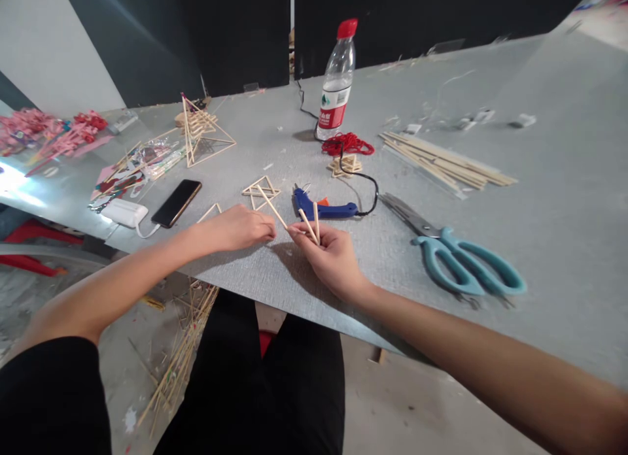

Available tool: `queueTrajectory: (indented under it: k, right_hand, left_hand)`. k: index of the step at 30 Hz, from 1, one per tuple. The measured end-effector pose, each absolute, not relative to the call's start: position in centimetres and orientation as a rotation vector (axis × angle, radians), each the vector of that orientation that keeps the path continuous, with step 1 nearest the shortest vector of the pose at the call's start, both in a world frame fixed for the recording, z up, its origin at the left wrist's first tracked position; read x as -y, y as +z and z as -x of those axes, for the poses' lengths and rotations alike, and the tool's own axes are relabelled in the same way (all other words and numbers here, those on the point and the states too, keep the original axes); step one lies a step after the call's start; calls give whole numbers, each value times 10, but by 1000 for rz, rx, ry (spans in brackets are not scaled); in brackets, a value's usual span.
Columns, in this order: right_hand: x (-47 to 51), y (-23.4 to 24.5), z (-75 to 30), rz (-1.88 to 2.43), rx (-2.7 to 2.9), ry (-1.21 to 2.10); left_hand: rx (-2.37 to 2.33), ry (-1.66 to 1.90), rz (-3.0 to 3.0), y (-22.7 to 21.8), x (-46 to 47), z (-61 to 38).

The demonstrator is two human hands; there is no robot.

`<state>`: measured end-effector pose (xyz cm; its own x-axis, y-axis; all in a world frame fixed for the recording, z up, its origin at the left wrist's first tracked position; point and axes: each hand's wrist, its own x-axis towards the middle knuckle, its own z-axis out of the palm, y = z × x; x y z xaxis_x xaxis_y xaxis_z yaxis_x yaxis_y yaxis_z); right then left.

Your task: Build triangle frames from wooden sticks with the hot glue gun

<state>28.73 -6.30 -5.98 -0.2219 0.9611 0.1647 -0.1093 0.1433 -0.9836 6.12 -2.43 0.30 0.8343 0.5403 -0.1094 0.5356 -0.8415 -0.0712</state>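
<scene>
My right hand (pixel 333 255) is closed around thin wooden sticks (pixel 309 226) above the table's front part. Two short ones point up from its fingers, and a longer stick (pixel 273 208) slants up and left from its fingertips. Just to the left, my left hand (pixel 245 227) has its fingers curled together; whatever they hold, if anything, is hidden. Behind it lies a star-shaped stick frame (pixel 261 193), and part of a stick triangle (pixel 212 211) shows beside the wrist. A blue hot glue gun (pixel 331 210) rests just beyond my right hand.
Scissors (pixel 451 259) with teal handles lie to the right, near a bundle of sticks (pixel 446 159). Farther back are a bottle (pixel 337 82), red cord (pixel 347 144) and small stacked stars (pixel 346 165). A phone (pixel 176 203), power bank (pixel 123 212) and stick pyramid (pixel 209 131) are left.
</scene>
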Motion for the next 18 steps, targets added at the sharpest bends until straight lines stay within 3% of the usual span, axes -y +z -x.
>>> queueTrajectory:
  k: [18]
  right_hand:
    - [63,-63,-287,921,1388,1280]
  left_hand:
    - [922,86,2967,-4,17,-49]
